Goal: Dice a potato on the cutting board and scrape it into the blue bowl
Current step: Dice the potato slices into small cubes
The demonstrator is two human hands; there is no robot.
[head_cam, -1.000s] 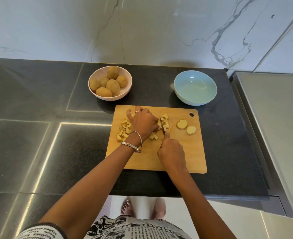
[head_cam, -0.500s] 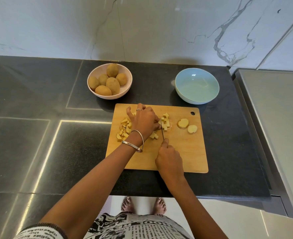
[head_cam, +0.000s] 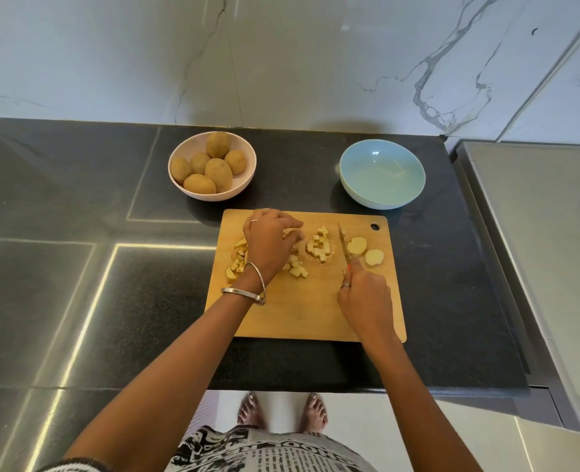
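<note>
While diced potato (head_cam: 321,245) lies between both hands' fingers, the right hand (head_cam: 363,298) grips the knife (head_cam: 343,245); the left hand (head_cam: 270,241) curls over cubes; two slices (head_cam: 365,252) remain, blue bowl (head_cam: 382,173) unfilled.

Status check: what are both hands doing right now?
Right hand grips knife. Left hand on potato dice. Blue bowl empty, two slices uncut.

Single head-worn view looks steeply down, close above the cutting board (head_cam: 302,315).

The garment (head_cam: 268,451) carries newsprint-style lettering, too distorted to read.
</note>
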